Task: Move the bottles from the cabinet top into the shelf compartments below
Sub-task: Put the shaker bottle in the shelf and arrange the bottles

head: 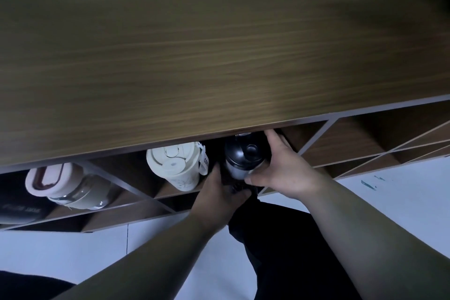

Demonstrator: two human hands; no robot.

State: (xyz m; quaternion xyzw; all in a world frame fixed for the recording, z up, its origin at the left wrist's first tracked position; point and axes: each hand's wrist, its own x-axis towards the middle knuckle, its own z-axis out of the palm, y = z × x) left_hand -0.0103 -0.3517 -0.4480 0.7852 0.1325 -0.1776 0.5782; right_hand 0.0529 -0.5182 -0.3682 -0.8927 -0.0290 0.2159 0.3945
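A black-lidded bottle [239,157] with a clear body sits in a diamond-shaped shelf compartment just under the wooden cabinet top [194,56]. My right hand [280,165] wraps its right side, thumb at the body. My left hand [219,190] holds it from below and the left. A cream bottle [176,165] with a tag lies in the same compartment, to the left of the black one. Further left a pink-lidded clear bottle [63,185] rests in another compartment. No bottle shows on the part of the cabinet top in view.
Diagonal shelf dividers [341,143] form several compartments to the right. A dark box with lettering [17,207] lies at the far left. A pale floor [389,202] runs below, and my dark trouser leg [280,251] is under my arms.
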